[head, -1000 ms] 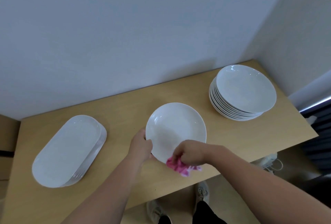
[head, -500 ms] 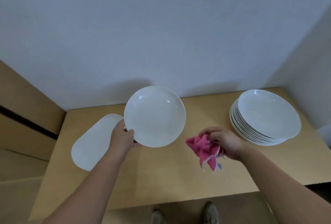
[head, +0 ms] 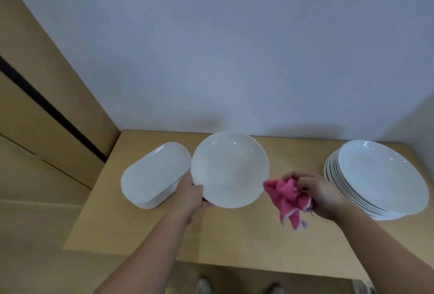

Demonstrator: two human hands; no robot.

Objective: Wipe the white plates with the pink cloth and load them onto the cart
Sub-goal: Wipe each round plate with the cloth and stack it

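A: What sits closest?

B: Two shoes [head: 204, 285], blurred, below the near edge of the table [head: 234, 235]. Above them, two bare forearms reach out over the table.

A: And the hands?

B: The left hand [head: 191, 196] grips the held round plate [head: 230, 169] at its lower left rim, thumb on the face and fingers curled underneath. That plate is raised above the table's middle and tilted toward the camera, its hollow plain white.

A: The cloth?

B: The pink cloth [head: 287, 199] is bunched in the right hand [head: 321, 192], whose fingers curl round it, above the table right of its middle. Its tip reaches the plate's right rim; whether they touch I cannot tell.

A: How many of each?

B: One plate in hand, one cloth, and two stacks on the table. The oval platters [head: 155, 174] are stacked at the table's left end, their edges too fine to count. The stacked round plates [head: 380, 176] are at its right end, showing about eight rims.

A: Beyond that?

B: A pale wall [head: 234, 47] runs along the table's far edge. Wooden panels [head: 47, 82] with a dark seam stand off its left end.
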